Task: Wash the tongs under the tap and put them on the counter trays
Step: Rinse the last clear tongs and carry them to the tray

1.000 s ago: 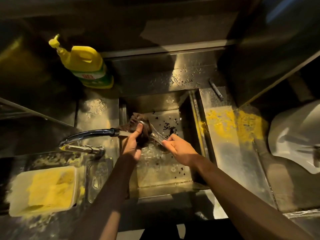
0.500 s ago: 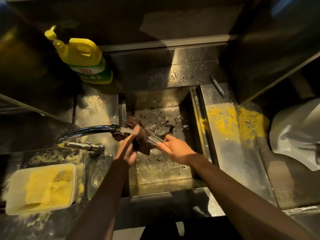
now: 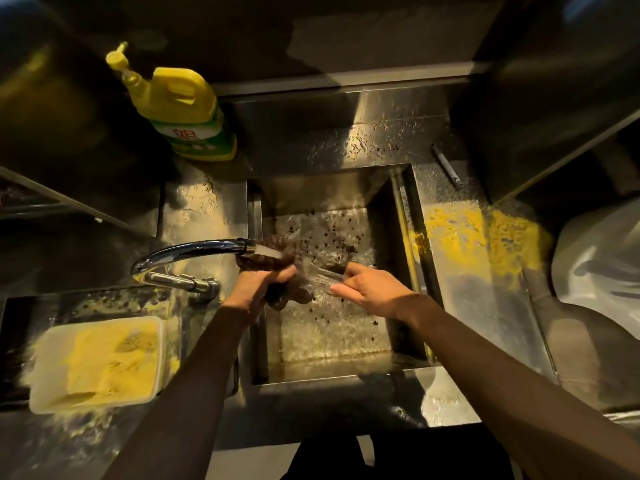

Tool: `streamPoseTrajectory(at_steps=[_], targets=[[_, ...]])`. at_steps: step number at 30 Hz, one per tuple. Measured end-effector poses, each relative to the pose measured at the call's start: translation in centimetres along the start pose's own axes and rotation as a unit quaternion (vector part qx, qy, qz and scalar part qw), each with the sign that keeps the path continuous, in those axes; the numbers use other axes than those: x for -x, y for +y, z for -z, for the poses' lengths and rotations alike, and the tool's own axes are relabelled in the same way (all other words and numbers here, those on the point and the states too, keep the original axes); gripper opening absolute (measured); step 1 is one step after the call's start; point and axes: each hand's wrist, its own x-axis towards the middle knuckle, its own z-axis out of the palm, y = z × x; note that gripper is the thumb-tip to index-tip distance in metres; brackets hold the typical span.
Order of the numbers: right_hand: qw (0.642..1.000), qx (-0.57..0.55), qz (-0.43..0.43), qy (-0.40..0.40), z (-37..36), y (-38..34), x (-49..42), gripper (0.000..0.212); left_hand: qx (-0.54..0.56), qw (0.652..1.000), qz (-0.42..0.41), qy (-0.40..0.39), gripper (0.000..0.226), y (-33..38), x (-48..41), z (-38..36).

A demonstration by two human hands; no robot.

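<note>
a tub of yellow powder sits far left, a soap bottle behind it. the tap runs onto a dark scrubber that the left hand grips with curled fingers. over the sink, the right hand pinches the clear tongs, blurred, touching the scrubber. yellow powder dusts the counter at right.

The picture is dim and yellowish. The corners are dark and bent. Wet metal around the sink shines.
</note>
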Motion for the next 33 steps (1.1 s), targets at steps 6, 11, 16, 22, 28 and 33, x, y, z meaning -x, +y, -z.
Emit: streamPoseTrajectory(at_steps=[6,11,16,22,28,33], targets=[[0.999,0.032,0.006,0.004,0.5,-0.6,-0.6,0.067,-0.04,0.998,-0.052,0.022,0.059,0.0,-0.8,0.1],[0.996,0.075,0.036,-0.042,0.7,-0.2,0.2,0.059,-0.191,0.96,-0.055,-0.199,0.012,1.5,-0.9,2.1],[0.998,-0.038,-0.016,0.042,1.5,2.2,1.6,0.066,0.112,0.991,-0.033,0.07,0.016,-0.3,-0.8,1.5],[0.988,-0.121,-0.076,0.062,-0.3,-0.7,2.4,0.044,0.215,0.974,0.038,0.06,0.014,-0.8,-0.8,-0.3],[0.981,-0.147,-0.085,0.097,-3.5,-4.0,0.6,0.048,0.221,0.974,0.024,0.053,0.027,-0.9,-1.6,-0.4],[0.991,-0.093,0.013,0.094,-3.0,-5.2,0.7,0.056,0.073,0.988,0.001,0.14,0.013,-1.9,-2.0,-0.1]])
